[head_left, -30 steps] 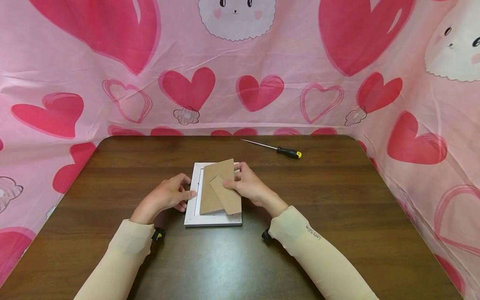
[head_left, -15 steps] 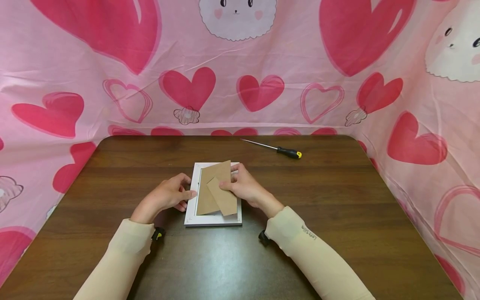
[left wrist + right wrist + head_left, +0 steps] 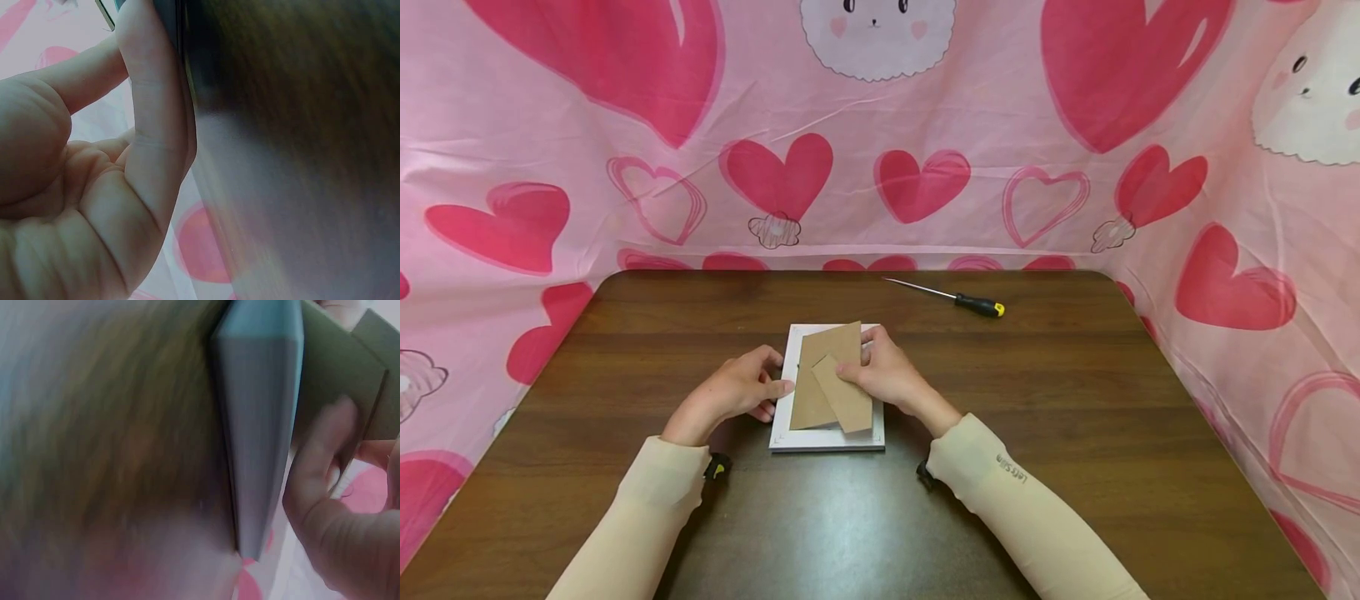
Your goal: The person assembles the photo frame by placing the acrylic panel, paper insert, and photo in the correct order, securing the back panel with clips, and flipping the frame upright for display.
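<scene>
A white picture frame (image 3: 827, 442) lies face down on the table in the head view. My left hand (image 3: 737, 385) grips its left edge, thumb on top and fingers at the side. Over the frame's opening is a brown backing board (image 3: 831, 343), slightly turned, with its slanted easel leg (image 3: 847, 404) on top. The right hand (image 3: 891, 371) pinches the board's right edge, thumb on the upper face. In the right wrist view the board (image 3: 331, 369) stands at an angle to the frame's side (image 3: 259, 437). The left wrist view shows mostly my fingers; the frame is barely visible.
A screwdriver (image 3: 977, 305) with a black and yellow handle lies behind the frame, to the right. The brown wooden table (image 3: 1037, 400) ends at a pink heart-patterned cloth (image 3: 850, 108) at the back and sides.
My right hand has moved the backing board left and a little towards me, so it covers more of the frame's opening. The left hand has kept its grip in place.
</scene>
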### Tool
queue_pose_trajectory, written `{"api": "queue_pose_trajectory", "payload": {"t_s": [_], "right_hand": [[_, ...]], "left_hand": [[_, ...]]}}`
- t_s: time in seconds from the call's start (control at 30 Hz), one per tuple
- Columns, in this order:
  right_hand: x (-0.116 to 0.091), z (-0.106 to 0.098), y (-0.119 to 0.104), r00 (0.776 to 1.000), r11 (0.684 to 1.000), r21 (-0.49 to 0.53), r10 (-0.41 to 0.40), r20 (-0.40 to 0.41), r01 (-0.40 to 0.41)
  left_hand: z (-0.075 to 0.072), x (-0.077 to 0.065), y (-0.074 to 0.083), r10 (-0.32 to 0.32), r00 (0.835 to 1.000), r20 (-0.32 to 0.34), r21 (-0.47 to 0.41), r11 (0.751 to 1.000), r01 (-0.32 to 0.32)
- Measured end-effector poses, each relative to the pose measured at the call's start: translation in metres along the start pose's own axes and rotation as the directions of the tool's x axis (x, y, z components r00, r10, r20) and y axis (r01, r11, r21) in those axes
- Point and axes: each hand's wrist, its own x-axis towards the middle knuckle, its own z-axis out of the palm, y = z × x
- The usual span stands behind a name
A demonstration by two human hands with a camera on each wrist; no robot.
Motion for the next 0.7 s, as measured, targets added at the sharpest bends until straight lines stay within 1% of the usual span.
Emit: {"api": "queue_pose_trajectory", "payload": {"t_s": [0.07,0.13,0.23,0.3,0.43,0.7], "right_hand": [[-0.0012,-0.0016,-0.0013,1.000,0.992,-0.122,-0.017,-0.020,0.014],[-0.0019,-0.0029,-0.0026,0.999,0.971,-0.240,-0.027,-0.039,0.017],[-0.0027,-0.0042,-0.0048,0.998,0.937,-0.348,-0.032,-0.052,0.012],[-0.0029,-0.0043,-0.0056,0.998,0.921,-0.390,-0.026,-0.053,0.004],[-0.0034,-0.0031,-0.0060,0.998,0.904,-0.427,-0.012,-0.054,-0.012],[-0.0034,-0.0006,-0.0069,0.997,0.870,-0.492,-0.016,-0.070,-0.021]], "left_hand": [[0.0000,-0.0002,0.0004,-0.001,1.000,0.000,-0.001,1.000,0.001],[-0.0002,-0.0004,0.0008,-0.003,1.000,0.000,0.000,1.000,0.003],[-0.0007,-0.0003,0.0010,-0.007,1.000,-0.002,0.003,1.000,0.007],[-0.0009,-0.0003,0.0011,-0.010,1.000,-0.002,0.006,1.000,0.010],[-0.0011,-0.0003,0.0012,-0.015,1.000,0.000,0.012,1.000,0.015],[-0.0011,0.0000,0.0015,-0.013,1.000,0.002,0.015,1.000,0.013]]}}
